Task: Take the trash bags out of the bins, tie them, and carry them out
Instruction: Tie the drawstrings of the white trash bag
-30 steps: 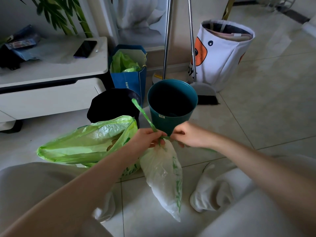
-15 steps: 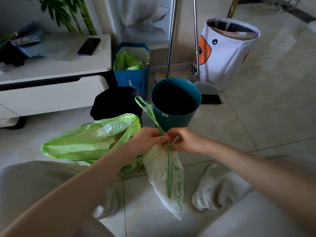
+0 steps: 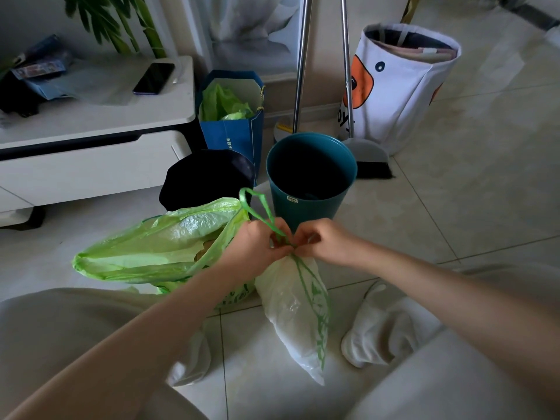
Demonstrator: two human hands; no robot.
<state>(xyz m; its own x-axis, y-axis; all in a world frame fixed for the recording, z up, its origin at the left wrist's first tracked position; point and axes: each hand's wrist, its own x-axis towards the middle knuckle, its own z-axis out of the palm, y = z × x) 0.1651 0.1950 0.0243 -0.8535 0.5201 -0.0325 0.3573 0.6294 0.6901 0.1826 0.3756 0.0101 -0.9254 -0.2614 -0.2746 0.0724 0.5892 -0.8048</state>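
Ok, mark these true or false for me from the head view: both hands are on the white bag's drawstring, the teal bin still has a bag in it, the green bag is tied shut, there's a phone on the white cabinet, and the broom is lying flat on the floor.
1. Both the left hand and the right hand pinch the green drawstring of the white plastic trash bag. True.
2. The round teal plastic bin holds a bag. False: no liner shows at its rim.
3. The light green plastic trash bag is tied shut. False: its mouth gapes open.
4. A dark phone lies on the white cabinet. True.
5. The broom lies flat. False: it stands upright.
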